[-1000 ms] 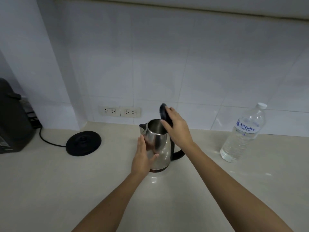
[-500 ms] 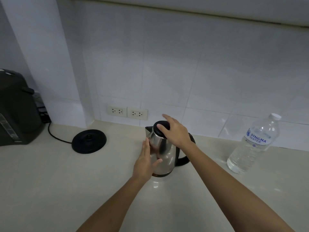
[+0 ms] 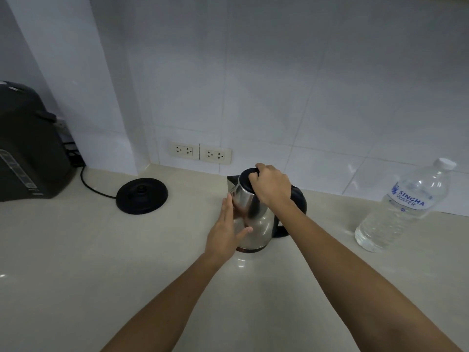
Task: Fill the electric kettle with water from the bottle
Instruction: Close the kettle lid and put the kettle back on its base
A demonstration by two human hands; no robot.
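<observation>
Two hands on the kettle [image 3: 253, 224], mid-counter | left hand [image 3: 225, 232] open, flat against its left side | right hand [image 3: 271, 185] closed over the lid [image 3: 247, 177], lid down | bottle [image 3: 403, 209] upright, capped, well right | right hand nearer it.

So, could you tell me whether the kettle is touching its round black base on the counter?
Apart. The head view shows the kettle standing on the counter, with bare countertop between it and the base.
</observation>
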